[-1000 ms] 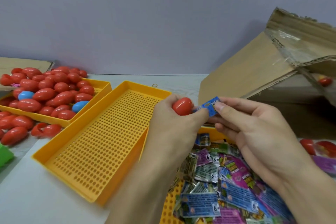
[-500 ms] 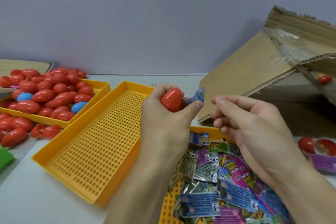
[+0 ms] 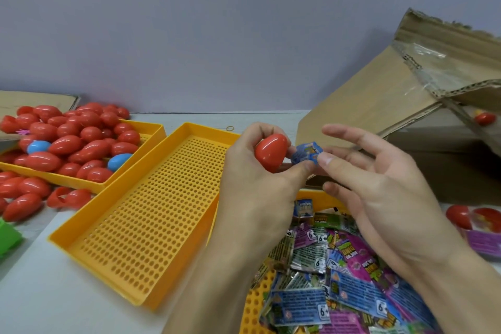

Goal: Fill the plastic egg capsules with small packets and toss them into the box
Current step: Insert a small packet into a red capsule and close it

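Note:
My left hand (image 3: pixel 257 187) grips a red egg capsule (image 3: pixel 271 152) above the table. A folded blue packet (image 3: pixel 307 153) sticks out of the capsule's right side, held there by my left thumb. My right hand (image 3: pixel 374 184) is just to the right, its thumb tip touching the packet's edge and its fingers spread and loose. The cardboard box (image 3: pixel 379 116) lies tilted behind my right hand, flaps open, with a red capsule (image 3: pixel 485 118) inside. Many colourful packets (image 3: pixel 339 266) fill a yellow tray (image 3: pixel 311 195) below my hands.
A bare perforated yellow tray (image 3: pixel 149 211) sits left of my hands. Farther left, another yellow tray (image 3: pixel 154 130) holds a heap of red and two blue capsules (image 3: pixel 67 141); several more lie loose on the table (image 3: pixel 21 192). Two red capsules (image 3: pixel 461 215) rest at the right edge.
My right hand let go of the blue packet, drew back, then returned so its thumb touches it. The packet now looks folded against the capsule. My left hand rose slightly.

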{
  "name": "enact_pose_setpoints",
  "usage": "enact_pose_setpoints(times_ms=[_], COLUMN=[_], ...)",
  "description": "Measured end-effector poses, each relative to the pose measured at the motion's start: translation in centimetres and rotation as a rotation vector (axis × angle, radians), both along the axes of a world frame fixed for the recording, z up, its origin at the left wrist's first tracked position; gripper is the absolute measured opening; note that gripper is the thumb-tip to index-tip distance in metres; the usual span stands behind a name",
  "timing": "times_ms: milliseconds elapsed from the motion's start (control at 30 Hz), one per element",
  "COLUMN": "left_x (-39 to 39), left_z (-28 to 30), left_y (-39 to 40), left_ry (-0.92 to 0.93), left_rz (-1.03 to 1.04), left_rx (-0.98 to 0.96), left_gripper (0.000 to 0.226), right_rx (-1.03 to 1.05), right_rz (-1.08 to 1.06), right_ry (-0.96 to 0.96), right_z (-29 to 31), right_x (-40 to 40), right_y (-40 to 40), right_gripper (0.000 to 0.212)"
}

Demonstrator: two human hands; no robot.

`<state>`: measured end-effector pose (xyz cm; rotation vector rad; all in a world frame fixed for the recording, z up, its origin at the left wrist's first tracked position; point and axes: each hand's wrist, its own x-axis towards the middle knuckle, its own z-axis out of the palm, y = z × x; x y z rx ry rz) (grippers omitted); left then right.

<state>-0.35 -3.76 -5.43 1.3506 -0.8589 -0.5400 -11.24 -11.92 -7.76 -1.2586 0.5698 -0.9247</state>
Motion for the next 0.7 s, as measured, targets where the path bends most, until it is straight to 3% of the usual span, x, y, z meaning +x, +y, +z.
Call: enact_pose_setpoints(times_ms=[167,400,700], left_x=[-0.02,0.0,0.05], left_z=[0.07,0.04,0.01], left_y=[0.02,-0.03,0.01], left_ry=[-0.016,-0.005,0.016], left_rz=[-0.012,-0.01,-0.024], left_rx=[-0.007,-0.008,0.002], left_gripper=[0.034,0.033,0.033], right_rx=[-0.106,-0.502,-0.624], right_rz=[-0.016,-0.077,-0.118], right_ry=[-0.039,0.082,0.294], right_z=[-0.04,0.24,-0.09], right_x=[-0.06,0.04,-0.21], right_y=[0.0,0.51,0.41], right_gripper=[0.038,0.037,0.028])
